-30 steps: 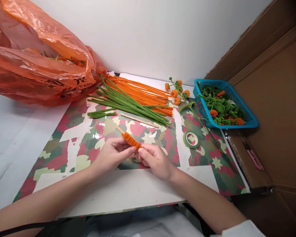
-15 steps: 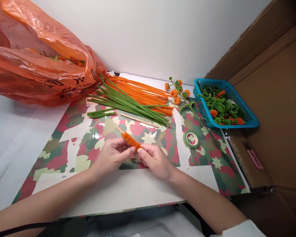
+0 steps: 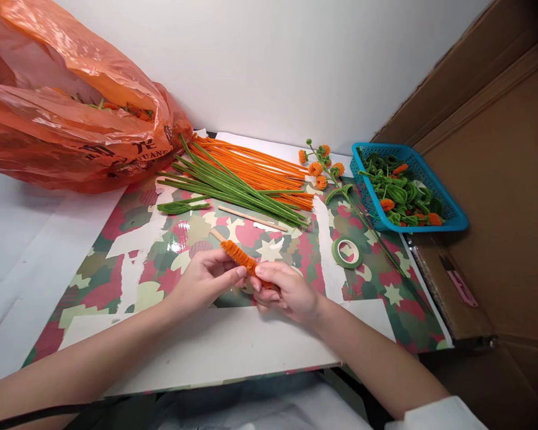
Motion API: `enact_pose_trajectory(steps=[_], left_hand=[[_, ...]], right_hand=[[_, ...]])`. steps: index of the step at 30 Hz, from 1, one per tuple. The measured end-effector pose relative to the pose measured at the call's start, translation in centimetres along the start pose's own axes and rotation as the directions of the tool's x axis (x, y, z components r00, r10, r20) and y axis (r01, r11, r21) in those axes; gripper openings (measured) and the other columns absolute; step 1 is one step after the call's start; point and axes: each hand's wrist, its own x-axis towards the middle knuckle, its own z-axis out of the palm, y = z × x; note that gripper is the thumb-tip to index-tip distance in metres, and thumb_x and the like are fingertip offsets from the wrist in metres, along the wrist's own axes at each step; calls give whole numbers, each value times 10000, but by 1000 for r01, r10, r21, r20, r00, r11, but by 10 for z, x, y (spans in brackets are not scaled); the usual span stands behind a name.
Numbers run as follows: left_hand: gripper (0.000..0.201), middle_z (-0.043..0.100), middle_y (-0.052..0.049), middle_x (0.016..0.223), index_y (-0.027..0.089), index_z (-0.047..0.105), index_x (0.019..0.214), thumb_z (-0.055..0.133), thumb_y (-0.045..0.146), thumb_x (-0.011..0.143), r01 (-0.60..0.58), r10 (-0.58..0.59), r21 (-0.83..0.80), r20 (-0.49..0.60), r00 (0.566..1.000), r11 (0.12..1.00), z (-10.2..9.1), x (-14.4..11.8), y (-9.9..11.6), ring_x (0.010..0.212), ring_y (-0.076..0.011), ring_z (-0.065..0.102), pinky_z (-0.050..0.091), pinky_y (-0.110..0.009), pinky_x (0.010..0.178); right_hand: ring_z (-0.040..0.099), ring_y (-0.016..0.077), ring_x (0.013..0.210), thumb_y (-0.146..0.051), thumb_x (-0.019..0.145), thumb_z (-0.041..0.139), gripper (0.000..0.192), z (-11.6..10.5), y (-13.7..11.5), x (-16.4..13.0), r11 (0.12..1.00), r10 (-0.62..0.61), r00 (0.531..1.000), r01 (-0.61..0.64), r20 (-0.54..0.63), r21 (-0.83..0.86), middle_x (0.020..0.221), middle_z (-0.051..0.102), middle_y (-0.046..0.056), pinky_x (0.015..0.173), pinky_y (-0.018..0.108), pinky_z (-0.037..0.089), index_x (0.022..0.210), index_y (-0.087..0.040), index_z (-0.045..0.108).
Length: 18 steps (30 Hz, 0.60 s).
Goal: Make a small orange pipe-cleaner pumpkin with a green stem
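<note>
Both hands meet over the patterned mat (image 3: pixel 130 269). My left hand (image 3: pixel 204 278) pinches a wooden stick (image 3: pixel 216 235) wound with an orange pipe cleaner (image 3: pixel 237 255); the stick's bare end points up and left. My right hand (image 3: pixel 284 291) grips the lower end of the orange coil, thumb on top, fingers curled under. Behind them lie a bundle of green pipe cleaners (image 3: pixel 233 188) and a bundle of orange pipe cleaners (image 3: pixel 255 164), with a second bare wooden stick (image 3: pixel 251 218) in front of the green ones.
An orange plastic bag (image 3: pixel 72 113) bulges at the back left. A roll of green tape (image 3: pixel 347 252) lies right of my hands. A finished stem with orange blossoms (image 3: pixel 325 167) rests beside a blue basket (image 3: pixel 448 224) of green and orange pieces. Cardboard (image 3: pixel 488 179) walls the right side.
My right hand has turned, thumb now over the coil's lower end and fingers curled beneath. The left hand and stick have stayed nearly in place.
</note>
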Motion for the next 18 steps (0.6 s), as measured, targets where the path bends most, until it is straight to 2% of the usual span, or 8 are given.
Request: enact_pose_trajectory(steps=[4,6,9,13,18], left_hand=[[223,716,-34,720,148,721,870,745,349,777,12,-12,-33,3,1000,999,-2,0,-2,659,-140,653,550,-219,615],[242,718,-44,748,146,716,864,755,365,768,35,-35,-34,3,999,999,-3,0,-3,676,-151,664,566,-246,648],[249,692,-25,717,150,699,822,770,378,754,40,-38,-45,32,999,998,-4,0,-2,629,-135,648,561,-234,611],[225,671,0,701,159,681,827,765,359,768,32,-27,-64,77,997,997,-4,0,2,593,-106,620,541,-202,573],[187,662,19,698,167,670,817,755,331,784,39,-32,-62,113,993,997,-5,0,4,603,-90,613,536,-180,579]], right_hand=[[151,46,345,-274,939,368,285,-6,-5,-1,971,95,978,-132,187,198,433,302,-114,446,186,254,700,-174,485],[147,50,340,-251,967,297,330,-8,-6,-1,952,139,956,-201,259,230,433,300,-110,446,184,257,704,-173,481],[139,52,336,-233,982,238,370,-10,-6,-1,930,190,927,-276,322,244,433,284,-109,449,184,263,702,-173,472],[143,44,335,-228,979,275,350,-10,-7,-1,936,193,927,-272,323,223,441,297,-110,449,178,273,706,-164,485],[166,31,342,-281,931,462,259,-9,-7,-1,964,157,954,-204,257,169,440,322,-120,443,172,273,710,-154,511]])
